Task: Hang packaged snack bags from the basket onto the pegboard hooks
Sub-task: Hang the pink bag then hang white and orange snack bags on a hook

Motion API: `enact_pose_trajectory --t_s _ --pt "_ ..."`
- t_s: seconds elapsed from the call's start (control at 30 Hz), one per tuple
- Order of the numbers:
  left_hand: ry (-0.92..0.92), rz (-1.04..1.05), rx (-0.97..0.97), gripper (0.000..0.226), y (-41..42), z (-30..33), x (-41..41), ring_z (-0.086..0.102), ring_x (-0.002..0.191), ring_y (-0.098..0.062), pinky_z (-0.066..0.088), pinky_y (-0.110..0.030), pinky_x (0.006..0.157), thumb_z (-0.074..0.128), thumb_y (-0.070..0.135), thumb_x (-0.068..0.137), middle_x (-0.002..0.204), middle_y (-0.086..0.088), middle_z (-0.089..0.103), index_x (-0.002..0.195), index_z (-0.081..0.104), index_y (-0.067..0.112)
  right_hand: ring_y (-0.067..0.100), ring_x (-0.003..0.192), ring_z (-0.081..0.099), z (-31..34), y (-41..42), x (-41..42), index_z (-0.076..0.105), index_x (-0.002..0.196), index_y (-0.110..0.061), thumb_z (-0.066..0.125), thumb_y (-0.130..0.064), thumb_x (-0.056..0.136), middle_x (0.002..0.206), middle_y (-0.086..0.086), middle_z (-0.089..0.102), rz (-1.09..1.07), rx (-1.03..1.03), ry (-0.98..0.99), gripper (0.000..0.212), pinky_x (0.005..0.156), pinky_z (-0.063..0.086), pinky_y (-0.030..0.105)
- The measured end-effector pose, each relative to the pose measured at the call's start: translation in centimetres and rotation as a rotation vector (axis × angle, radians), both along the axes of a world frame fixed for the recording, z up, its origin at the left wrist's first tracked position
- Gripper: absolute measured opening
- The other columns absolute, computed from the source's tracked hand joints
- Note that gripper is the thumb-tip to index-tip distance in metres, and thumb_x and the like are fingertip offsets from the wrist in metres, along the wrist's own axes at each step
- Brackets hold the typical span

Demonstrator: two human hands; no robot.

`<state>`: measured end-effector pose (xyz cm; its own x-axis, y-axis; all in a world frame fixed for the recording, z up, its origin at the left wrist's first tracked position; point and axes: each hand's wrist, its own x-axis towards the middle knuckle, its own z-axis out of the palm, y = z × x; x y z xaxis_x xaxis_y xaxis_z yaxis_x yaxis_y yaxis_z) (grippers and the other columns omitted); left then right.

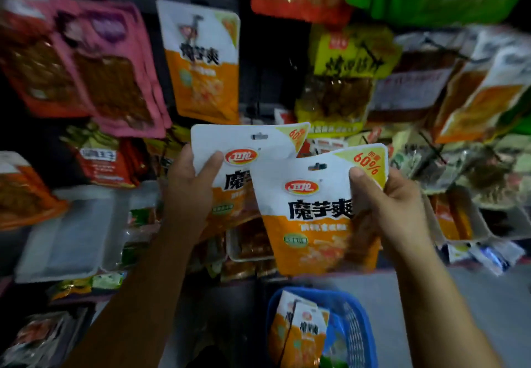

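The two held snack bags [313,209] are smooth plastic film with a soft sheen; the hanging orange-and-white bag [202,60] looks alike; the blue basket [356,330] is moulded plastic lattice; trays [71,232] seem translucent plastic.

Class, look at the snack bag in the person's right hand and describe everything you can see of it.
The snack bag is a flat, glossy plastic pouch, white on top and orange below, with a red oval logo, large black characters and a yellow "60%" corner. A hang slot is cut near its top edge. Upright and slightly tilted, it is gripped at its right edge by the right hand and overlaps another matching bag.
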<state>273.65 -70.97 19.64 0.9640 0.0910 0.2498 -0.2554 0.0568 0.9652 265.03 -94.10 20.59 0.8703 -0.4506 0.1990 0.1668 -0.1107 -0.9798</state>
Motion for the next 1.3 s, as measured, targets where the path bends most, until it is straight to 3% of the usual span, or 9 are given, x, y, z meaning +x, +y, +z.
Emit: enact_pose_trajectory --t_s 0.27,0.53,0.63,0.73,0.83,0.97,1.13,1.2,1.3 --pt "-0.022 -0.128 -0.222 0.021 3.6 5.4 4.4 0.069 0.096 -0.031 0.055 -0.051 0.082 0.060 0.021 0.082 0.104 -0.008 0.073 0.099 0.071 0.027 0.000 0.056 0.064 3.3 3.7 7.0 0.069 0.071 -0.016 0.060 -0.018 0.091 0.065 -0.009 0.073 0.116 -0.121 -0.057 0.021 0.050 0.047 0.014" --pt "-0.042 -0.105 -0.300 0.018 5.4 7.2 7.8 0.070 0.093 -0.031 0.058 -0.046 0.077 0.059 0.012 0.088 0.101 -0.011 0.073 0.099 0.071 0.020 0.013 0.079 0.073 4.3 6.8 11.3 0.073 0.090 -0.020 0.058 -0.019 0.092 0.088 -0.001 0.077 0.302 -0.075 -0.067 0.015 0.064 0.055 0.021" --pt "-0.048 -0.024 -0.252 0.016 6.0 6.8 8.7 0.072 0.085 -0.026 0.059 -0.038 0.067 0.057 0.014 0.091 0.095 -0.006 0.075 0.095 0.070 0.022 0.005 0.067 0.068 4.0 8.2 12.5 0.070 0.087 -0.012 0.058 -0.017 0.093 0.075 -0.007 0.074 0.285 -0.109 -0.060 0.014 0.059 0.048 0.017" --pt "-0.047 0.031 -0.224 0.011 6.6 6.4 9.5 0.073 0.079 -0.021 0.057 -0.029 0.059 0.059 0.020 0.091 0.089 -0.001 0.076 0.092 0.070 0.022 0.019 0.062 0.051 3.5 9.4 13.6 0.060 0.086 0.009 0.058 -0.022 0.092 0.066 0.025 0.059 0.255 -0.096 -0.056 0.032 0.059 0.039 0.030" --pt "-0.045 0.072 -0.213 0.010 7.1 6.1 10.7 0.073 0.075 -0.017 0.055 -0.024 0.054 0.060 0.021 0.090 0.086 0.003 0.076 0.091 0.069 0.023 0.024 0.066 0.050 3.5 10.2 14.2 0.061 0.087 0.008 0.060 -0.027 0.092 0.081 0.044 0.054 0.238 -0.074 -0.064 0.035 0.061 0.038 0.037" --pt "-0.019 0.080 -0.221 0.009 7.2 5.5 11.8 0.073 0.074 -0.014 0.054 -0.022 0.053 0.061 0.021 0.090 0.084 0.006 0.076 0.090 0.069 0.024 0.026 0.063 0.052 3.3 10.6 14.8 0.061 0.085 0.007 0.060 -0.035 0.087 0.081 0.043 0.055 0.214 -0.111 -0.055 0.042 0.061 0.039 0.037" --pt "0.010 0.068 -0.207 0.008 7.1 4.9 12.9 0.073 0.074 -0.013 0.054 -0.022 0.053 0.061 0.023 0.090 0.085 0.006 0.076 0.090 0.069 0.024 0.059 0.080 0.055 2.5 10.3 15.4 0.064 0.087 0.003 0.059 -0.026 0.092 0.088 0.042 0.059 0.178 -0.092 -0.042 0.029 0.068 0.050 0.050" --pt "0.024 0.063 -0.178 0.008 7.0 4.6 13.4 0.072 0.076 -0.013 0.055 -0.023 0.055 0.061 0.025 0.089 0.087 0.004 0.076 0.092 0.068 0.025 0.054 0.084 0.059 2.3 10.5 15.5 0.068 0.088 -0.004 0.059 -0.026 0.092 0.087 0.033 0.066 0.160 -0.094 -0.029 0.024 0.071 0.052 0.059" --pt "0.030 0.054 -0.128 0.007 6.9 4.2 14.3 0.072 0.080 -0.013 0.057 -0.025 0.058 0.062 0.026 0.089 0.089 0.005 0.075 0.090 0.068 0.028 0.034 0.077 0.069 2.0 10.7 15.8 0.072 0.085 -0.014 0.060 -0.027 0.089 0.083 0.012 0.075 0.117 -0.075 -0.013 0.018 0.068 0.056 0.046"
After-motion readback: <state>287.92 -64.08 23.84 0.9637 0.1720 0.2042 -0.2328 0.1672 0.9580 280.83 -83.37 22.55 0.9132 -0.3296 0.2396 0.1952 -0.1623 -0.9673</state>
